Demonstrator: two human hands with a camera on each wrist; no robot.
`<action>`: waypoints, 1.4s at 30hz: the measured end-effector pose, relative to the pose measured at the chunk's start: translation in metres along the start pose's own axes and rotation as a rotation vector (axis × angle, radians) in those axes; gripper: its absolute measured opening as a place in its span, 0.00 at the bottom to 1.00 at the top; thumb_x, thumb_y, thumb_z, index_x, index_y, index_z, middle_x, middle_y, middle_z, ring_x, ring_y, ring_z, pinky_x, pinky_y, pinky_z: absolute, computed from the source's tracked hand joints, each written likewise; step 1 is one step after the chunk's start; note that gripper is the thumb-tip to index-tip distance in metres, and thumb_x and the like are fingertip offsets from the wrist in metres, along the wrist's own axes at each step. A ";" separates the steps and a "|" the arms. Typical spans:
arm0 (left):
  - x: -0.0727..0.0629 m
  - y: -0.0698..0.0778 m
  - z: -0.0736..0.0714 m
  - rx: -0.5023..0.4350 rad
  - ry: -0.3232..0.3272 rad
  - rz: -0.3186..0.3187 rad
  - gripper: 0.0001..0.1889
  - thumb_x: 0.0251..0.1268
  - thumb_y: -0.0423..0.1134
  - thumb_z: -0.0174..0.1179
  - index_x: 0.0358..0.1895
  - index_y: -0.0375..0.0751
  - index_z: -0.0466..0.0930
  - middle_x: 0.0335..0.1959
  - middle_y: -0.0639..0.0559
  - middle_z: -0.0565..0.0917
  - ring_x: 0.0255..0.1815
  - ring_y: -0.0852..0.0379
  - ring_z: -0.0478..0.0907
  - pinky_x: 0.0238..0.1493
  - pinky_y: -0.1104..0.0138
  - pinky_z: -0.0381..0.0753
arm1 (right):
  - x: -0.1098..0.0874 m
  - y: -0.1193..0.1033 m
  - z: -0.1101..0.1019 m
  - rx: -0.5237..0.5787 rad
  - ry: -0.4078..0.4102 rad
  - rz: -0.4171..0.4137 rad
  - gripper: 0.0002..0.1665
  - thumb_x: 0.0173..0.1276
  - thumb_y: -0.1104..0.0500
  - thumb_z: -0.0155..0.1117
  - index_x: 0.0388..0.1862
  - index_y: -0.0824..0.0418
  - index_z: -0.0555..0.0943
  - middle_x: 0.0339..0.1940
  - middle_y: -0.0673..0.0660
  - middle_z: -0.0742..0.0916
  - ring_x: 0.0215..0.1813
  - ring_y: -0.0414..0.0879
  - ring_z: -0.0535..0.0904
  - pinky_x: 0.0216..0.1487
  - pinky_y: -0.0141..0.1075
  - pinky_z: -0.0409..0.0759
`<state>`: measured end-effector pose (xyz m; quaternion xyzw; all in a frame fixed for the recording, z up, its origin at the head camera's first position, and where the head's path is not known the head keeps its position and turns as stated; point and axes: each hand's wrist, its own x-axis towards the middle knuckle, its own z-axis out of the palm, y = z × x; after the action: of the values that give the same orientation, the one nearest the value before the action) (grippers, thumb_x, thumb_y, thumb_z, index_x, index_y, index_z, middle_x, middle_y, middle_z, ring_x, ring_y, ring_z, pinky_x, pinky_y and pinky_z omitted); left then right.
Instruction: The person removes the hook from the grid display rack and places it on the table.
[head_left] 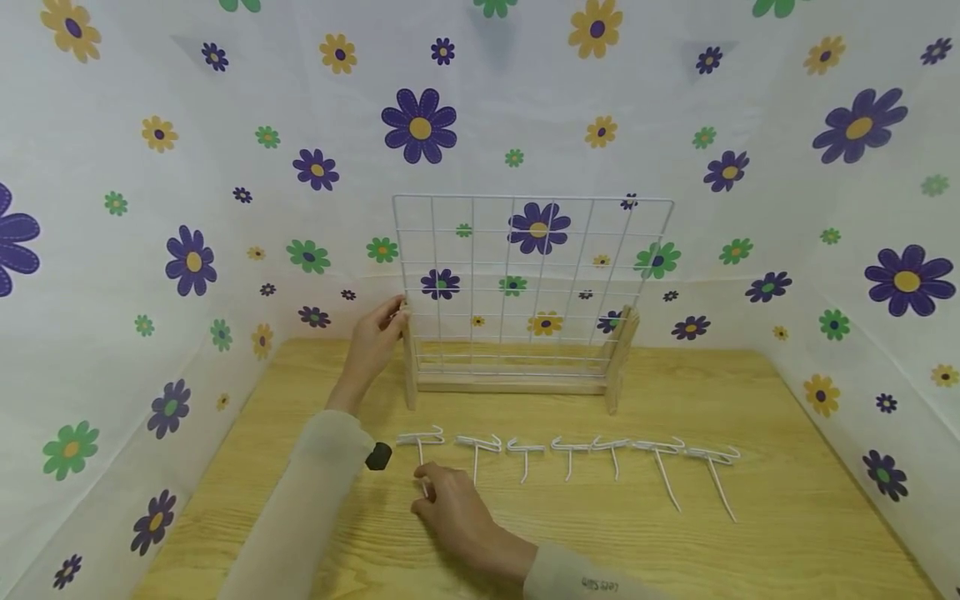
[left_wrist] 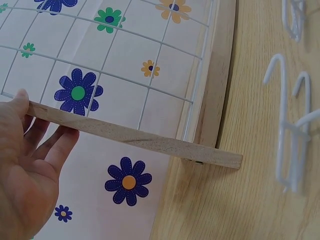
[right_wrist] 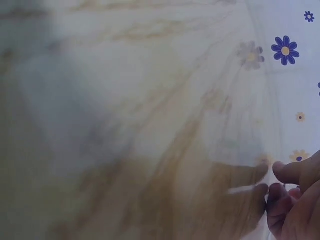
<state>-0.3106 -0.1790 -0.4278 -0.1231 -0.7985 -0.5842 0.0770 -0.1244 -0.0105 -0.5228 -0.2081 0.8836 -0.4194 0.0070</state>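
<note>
In the head view a white wire grid panel stands upright in a wooden stand. My left hand grips the upper end of the stand's left post, thumb on one side and fingers on the other in the left wrist view. Nearer to me, my right hand pinches the stem of the leftmost white wire hook between thumb and fingers. That hook lies at the left end of a row. The right wrist view shows the thumb and fingertips close together beside a blurred reflection.
Several more white hooks lie in a row to the right of my right hand, some with longer stems. The wooden tabletop is enclosed by flower-print sheeting at the back and both sides.
</note>
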 end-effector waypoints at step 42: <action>-0.044 0.026 -0.006 0.425 -0.052 0.120 0.37 0.83 0.51 0.49 0.84 0.38 0.48 0.83 0.39 0.52 0.82 0.38 0.51 0.82 0.44 0.51 | -0.003 -0.008 -0.102 -0.272 -0.044 -0.126 0.42 0.81 0.41 0.55 0.82 0.63 0.61 0.80 0.70 0.65 0.79 0.67 0.60 0.74 0.66 0.65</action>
<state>-0.2607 -0.1819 -0.4142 -0.1664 -0.8966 -0.3939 0.1150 -0.1374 0.0615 -0.4512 -0.2713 0.9171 -0.2906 -0.0281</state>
